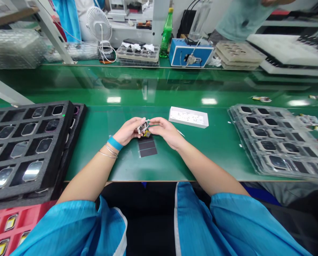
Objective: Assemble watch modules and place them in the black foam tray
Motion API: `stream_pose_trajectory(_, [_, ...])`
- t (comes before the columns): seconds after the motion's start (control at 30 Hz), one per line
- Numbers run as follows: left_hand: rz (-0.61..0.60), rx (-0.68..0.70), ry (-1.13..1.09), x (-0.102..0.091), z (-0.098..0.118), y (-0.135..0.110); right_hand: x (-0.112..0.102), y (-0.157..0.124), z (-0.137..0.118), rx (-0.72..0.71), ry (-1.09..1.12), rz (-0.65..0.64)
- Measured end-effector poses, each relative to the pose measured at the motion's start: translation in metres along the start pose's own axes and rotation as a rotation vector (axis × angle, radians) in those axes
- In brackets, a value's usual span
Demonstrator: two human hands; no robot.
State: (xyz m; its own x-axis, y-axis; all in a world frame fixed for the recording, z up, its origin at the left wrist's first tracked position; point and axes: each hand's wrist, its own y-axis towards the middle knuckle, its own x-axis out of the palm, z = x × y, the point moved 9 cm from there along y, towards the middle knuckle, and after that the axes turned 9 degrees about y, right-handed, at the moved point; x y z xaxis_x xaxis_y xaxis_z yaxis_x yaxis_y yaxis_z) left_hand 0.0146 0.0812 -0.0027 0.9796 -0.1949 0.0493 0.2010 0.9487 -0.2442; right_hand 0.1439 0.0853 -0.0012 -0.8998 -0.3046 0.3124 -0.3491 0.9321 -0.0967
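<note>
My left hand (130, 131) grips a small watch case (143, 127) whose inner parts show on the side facing me. Close on its right, my right hand (163, 131) has its thumb and fingers drawn together at the edge of the case. Whether a small part sits between those fingertips is too small to tell. A bit of yellow film (147, 133) shows just under the case. Beneath both hands lies a sheet of dark rectangular stickers (147, 147) on the green table (95, 156).
Beyond my right hand stands a white box (189, 117) with tiny dark pieces. Grey foam trays (52, 156) of watch faces stand left, above a red tray (22, 217). Clear trays (257, 149) with watches lie right. A fan (99, 23) and green bottle (166, 35) stand behind.
</note>
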Motion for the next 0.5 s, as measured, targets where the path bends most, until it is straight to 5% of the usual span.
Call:
stream_pose_trajectory(0.33, [-0.029,-0.009,0.18,0.009,-0.004,-0.002,0.027,-0.008,0.012,-0.16,-0.31,-0.178])
stream_pose_trajectory(0.5, [-0.063,0.105,0.058,0.012,0.005,-0.001,0.013,0.0,0.013,-0.145,-0.16,-0.051])
